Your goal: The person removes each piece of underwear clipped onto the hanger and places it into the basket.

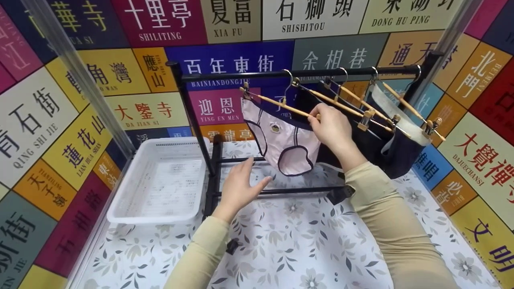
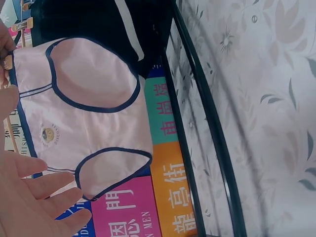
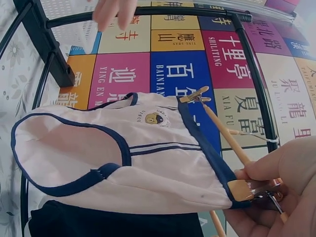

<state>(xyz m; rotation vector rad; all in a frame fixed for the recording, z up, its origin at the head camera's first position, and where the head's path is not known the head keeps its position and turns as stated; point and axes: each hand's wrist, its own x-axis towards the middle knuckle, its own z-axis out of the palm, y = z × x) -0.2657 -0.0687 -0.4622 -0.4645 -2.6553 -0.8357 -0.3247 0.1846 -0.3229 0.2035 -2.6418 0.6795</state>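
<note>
A pair of pale pink underpants [image 1: 277, 132] with navy trim and a small round print hangs from a wooden clip hanger [image 1: 277, 103], whose hook is over the black rail. My right hand [image 1: 331, 126] pinches the hanger's right-end clip; in the right wrist view the thumb lies along that clip [image 3: 240, 190] at the navy waistband. The other clip [image 3: 194, 95] grips the waistband's far end. My left hand [image 1: 239, 185] is in front of the rack, below and left of the underpants, fingers extended and holding nothing. In the left wrist view its spread fingers [image 2: 54, 185] overlap the garment's edge.
On the black rack [image 1: 241, 76], dark garments [image 1: 403, 156] hang from more clip hangers to the right, one with a pale waistband. A white plastic basket [image 1: 160, 218] stands left of the rack. Floral cloth [image 1: 297, 245] covers the table; sign-patterned panels [image 1: 36, 120] enclose it.
</note>
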